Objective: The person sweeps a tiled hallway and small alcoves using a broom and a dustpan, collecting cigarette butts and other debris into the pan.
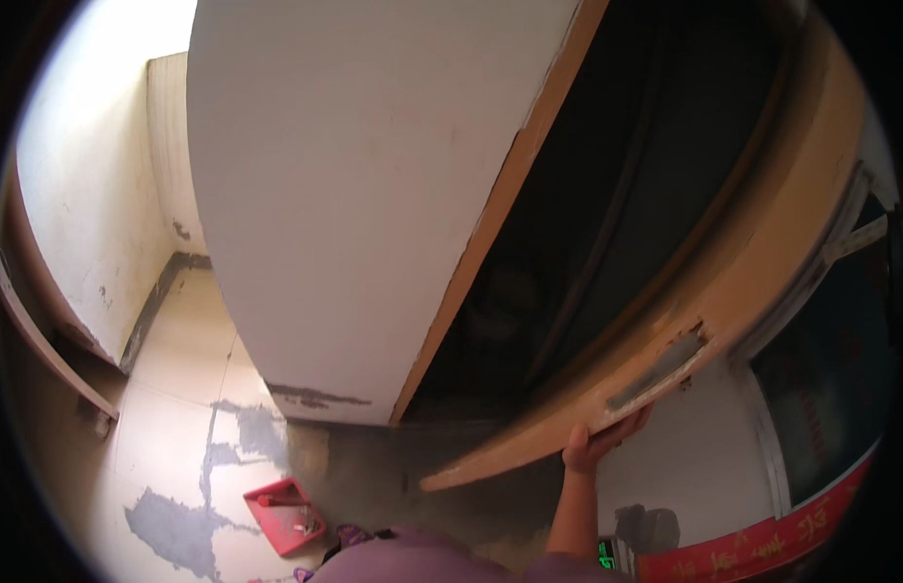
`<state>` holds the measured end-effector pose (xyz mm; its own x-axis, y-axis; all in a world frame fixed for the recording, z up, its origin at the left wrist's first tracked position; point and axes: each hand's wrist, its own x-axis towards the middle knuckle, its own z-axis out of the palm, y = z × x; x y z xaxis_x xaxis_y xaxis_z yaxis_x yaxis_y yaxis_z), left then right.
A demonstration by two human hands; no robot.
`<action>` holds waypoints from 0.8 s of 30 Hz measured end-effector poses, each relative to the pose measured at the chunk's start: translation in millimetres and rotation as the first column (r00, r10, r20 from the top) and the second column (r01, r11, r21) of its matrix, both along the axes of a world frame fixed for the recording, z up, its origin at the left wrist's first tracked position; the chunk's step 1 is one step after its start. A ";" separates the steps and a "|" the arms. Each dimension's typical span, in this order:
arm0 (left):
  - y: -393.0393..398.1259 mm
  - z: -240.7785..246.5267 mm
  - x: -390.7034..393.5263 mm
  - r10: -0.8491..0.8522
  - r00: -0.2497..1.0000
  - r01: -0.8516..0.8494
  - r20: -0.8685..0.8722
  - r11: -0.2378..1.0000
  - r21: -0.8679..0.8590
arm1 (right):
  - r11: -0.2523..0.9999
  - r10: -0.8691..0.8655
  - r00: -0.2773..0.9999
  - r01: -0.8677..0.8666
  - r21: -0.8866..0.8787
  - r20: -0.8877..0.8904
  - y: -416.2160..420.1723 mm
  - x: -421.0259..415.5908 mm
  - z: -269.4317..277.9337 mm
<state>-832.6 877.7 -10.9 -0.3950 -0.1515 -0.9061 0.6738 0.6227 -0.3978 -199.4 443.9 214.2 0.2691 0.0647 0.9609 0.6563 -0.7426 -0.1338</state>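
My right hand (597,441) is closed round the lower edge of a long wooden door frame piece or door leaf edge (510,444), thumb on the near face, fingers behind it. Just above the hand, a ragged rectangular cutout (659,368) pierces the wood. The piece slants from lower centre to upper right, and its upper part is blurred. My left hand is out of view. Before me, a dark opening (604,182) lies between this piece and a white wall (364,182) with a wooden edge strip (488,226).
A red dustpan (285,519) with a red-handled tool and debris lies on the tiled floor (174,444), which has grey patches. At right are a dark framed panel (823,364) and a red banner (758,546) bearing writing. A curved wooden edge (47,342) stands at far left.
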 end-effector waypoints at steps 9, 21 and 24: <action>13.7 -4.2 -117.0 0.178 0.964 -0.213 -0.198 0.962 -0.170 | 0.999 0.017 1.000 -0.016 0.045 -0.015 10.7 1.3 1.3; 7.3 -49.2 -181.9 -0.066 0.982 0.027 -0.176 0.976 -0.215 | 0.999 -0.011 0.999 0.013 -0.038 0.036 33.4 10.9 13.5; -3.2 -63.1 -198.1 -0.201 0.972 0.178 -0.118 0.966 -0.186 | 1.000 -0.006 0.999 0.006 0.001 0.052 53.9 26.6 11.7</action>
